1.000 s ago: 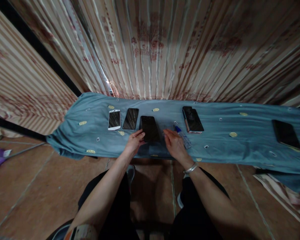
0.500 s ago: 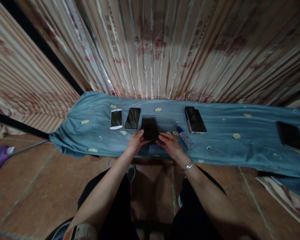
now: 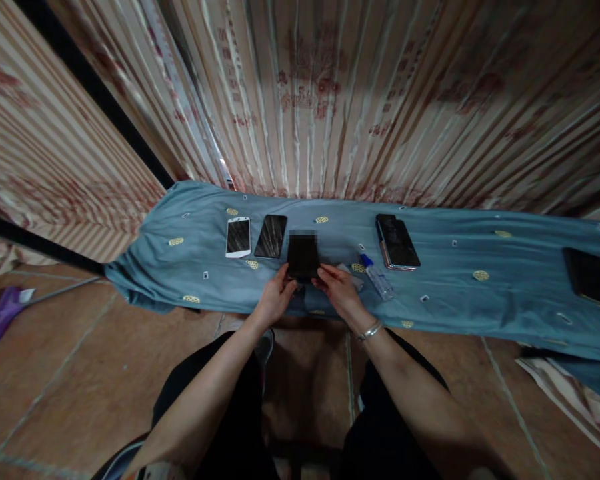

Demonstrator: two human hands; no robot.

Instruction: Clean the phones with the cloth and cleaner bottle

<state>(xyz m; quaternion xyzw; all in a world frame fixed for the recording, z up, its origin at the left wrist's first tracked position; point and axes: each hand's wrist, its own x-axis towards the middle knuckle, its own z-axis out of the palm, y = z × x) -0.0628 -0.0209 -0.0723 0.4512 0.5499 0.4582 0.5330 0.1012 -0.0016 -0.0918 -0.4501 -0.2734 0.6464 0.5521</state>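
Both hands, left hand (image 3: 275, 298) and right hand (image 3: 339, 288), hold the black phone (image 3: 303, 259) by its lower edge, tilted above the cloth-covered counter (image 3: 455, 293). The handling step looks underway; any next move calls for a steady two-handed grip.

Tabletop under blue cloth (image 3: 460, 293): white phone (image 3: 238, 237), dark phone (image 3: 271, 236) left; small bottle (image 3: 376, 279), stacked phones (image 3: 397, 242) centre-right; black phone (image 3: 591, 276) far right.

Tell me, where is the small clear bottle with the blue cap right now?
The small clear bottle with the blue cap lies on the blue-grey cloth, just right of the right hand and left of the stacked dark phones.
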